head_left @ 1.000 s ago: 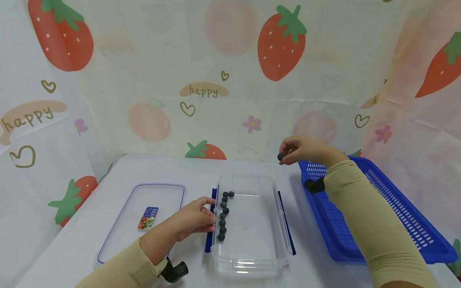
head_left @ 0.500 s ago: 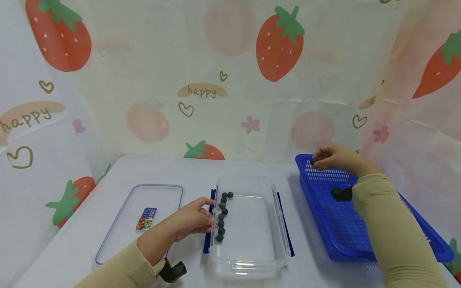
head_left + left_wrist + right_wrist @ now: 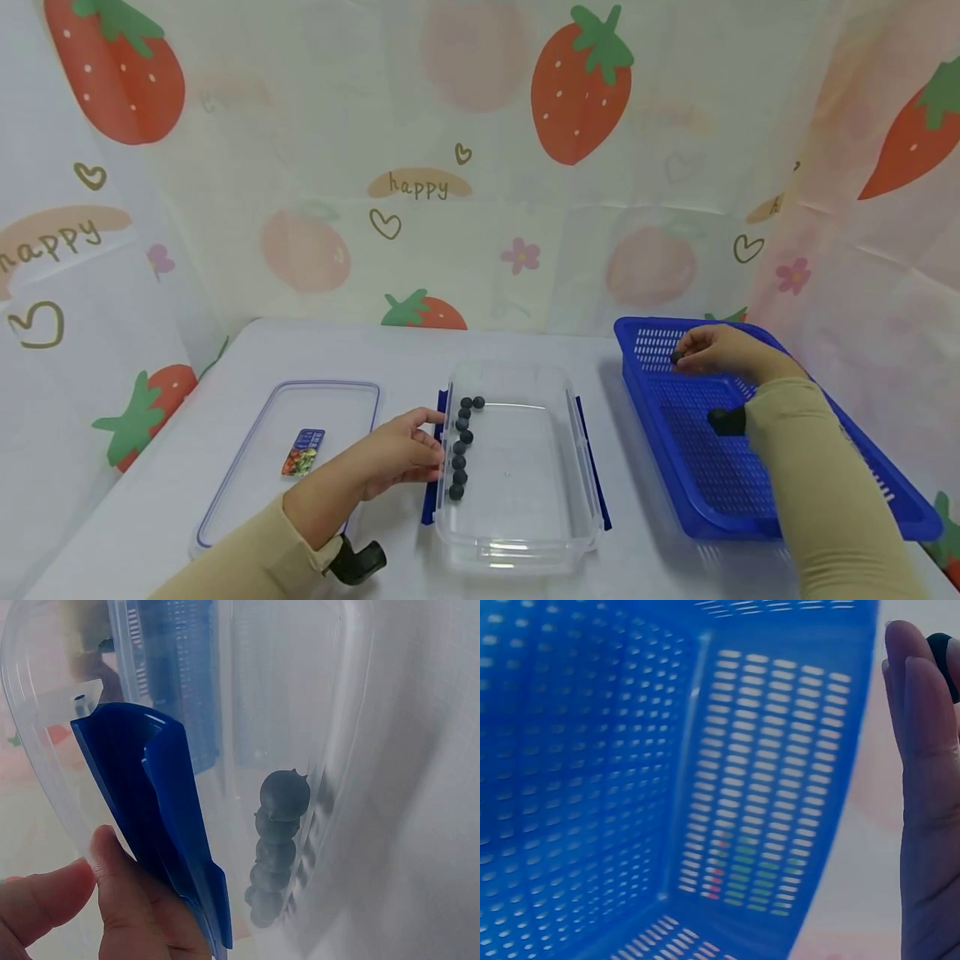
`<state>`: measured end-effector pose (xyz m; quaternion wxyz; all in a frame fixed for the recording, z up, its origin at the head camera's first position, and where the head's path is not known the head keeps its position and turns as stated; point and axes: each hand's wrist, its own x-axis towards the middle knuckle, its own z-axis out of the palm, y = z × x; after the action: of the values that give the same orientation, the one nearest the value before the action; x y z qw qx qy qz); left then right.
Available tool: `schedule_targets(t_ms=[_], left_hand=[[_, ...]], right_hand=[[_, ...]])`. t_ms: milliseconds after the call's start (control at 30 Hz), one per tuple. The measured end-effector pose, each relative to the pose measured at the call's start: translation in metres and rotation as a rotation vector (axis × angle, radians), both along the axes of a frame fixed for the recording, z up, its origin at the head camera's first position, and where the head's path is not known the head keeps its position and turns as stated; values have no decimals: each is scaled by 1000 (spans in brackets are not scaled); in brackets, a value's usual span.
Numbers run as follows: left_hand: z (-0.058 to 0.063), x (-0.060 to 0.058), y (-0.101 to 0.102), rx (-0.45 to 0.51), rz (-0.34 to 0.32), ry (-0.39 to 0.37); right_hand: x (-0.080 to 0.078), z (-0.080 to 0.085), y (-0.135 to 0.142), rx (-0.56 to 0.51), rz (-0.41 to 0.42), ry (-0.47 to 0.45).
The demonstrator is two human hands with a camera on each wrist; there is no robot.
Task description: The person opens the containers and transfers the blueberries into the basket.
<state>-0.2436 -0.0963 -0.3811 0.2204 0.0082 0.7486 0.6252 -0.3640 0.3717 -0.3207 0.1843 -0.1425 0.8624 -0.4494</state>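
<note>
My right hand [image 3: 723,352] pinches a dark blueberry [image 3: 676,357] between thumb and fingertips, over the far end of a blue perforated basket [image 3: 678,500]. The right wrist view shows the berry [image 3: 940,652] at the frame's edge, partly behind the fingers. My left hand [image 3: 393,454] touches the left side of a clear plastic box [image 3: 525,508], its fingers beside the blue side latch [image 3: 150,795]. Inside the box, several blueberries [image 3: 459,461] form a line along the left wall, and one sits just right of the line's far end.
A clear lid [image 3: 255,500] with a bluish rim lies left of the box, a small printed label [image 3: 303,452] on it. A second blue latch [image 3: 595,467] hangs at the box's right side. Behind the white table [image 3: 322,350] hangs a strawberry-print cloth [image 3: 322,108].
My right hand has moved right and slightly down from beside the basket's far left corner to above its inside, still pinching the blueberry. My left hand keeps its place at the box.
</note>
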Motion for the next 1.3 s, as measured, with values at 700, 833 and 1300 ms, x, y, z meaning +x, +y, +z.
schedule_targets(t_ms=[700, 833, 1300], left_hand=[[2, 1, 0, 0, -4, -2], [1, 1, 0, -2, -2, -2], [-2, 0, 1, -14, 4, 4]], right_hand=[[2, -16, 3, 90, -91, 15], [3, -15, 3, 63, -85, 14], [1, 16, -28, -25, -38, 57]])
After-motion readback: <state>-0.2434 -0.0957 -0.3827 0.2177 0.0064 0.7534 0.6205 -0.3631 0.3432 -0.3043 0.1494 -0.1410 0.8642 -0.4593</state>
